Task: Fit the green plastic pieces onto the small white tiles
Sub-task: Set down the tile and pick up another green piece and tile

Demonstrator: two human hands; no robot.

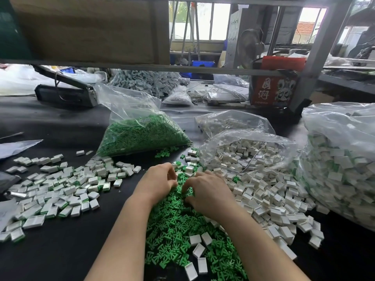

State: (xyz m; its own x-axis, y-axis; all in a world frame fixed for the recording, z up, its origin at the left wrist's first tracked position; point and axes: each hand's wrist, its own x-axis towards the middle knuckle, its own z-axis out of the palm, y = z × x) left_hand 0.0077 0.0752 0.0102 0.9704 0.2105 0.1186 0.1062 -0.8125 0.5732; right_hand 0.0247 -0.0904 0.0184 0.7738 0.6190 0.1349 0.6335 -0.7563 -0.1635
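Observation:
A loose heap of green plastic pieces (178, 226) lies on the black table in front of me. Small white tiles (269, 195) spill beside it on the right, and a few lie on the green heap. My left hand (160, 179) hovers over the heap's far end with fingers curled toward the thumb; what they hold is hidden. My right hand (209, 191) sits close beside it, its fingertips and thumb pinching into the green pieces. Tiles with green edges (60, 191) are spread out at the left.
A clear bag of green pieces (142, 134) stands behind my hands. An open bag of white tiles (243, 153) lies to its right, and a large full bag (341, 169) sits at the far right. Behind are a red box (272, 92), a shelf post (316, 57) and a black tool (65, 92).

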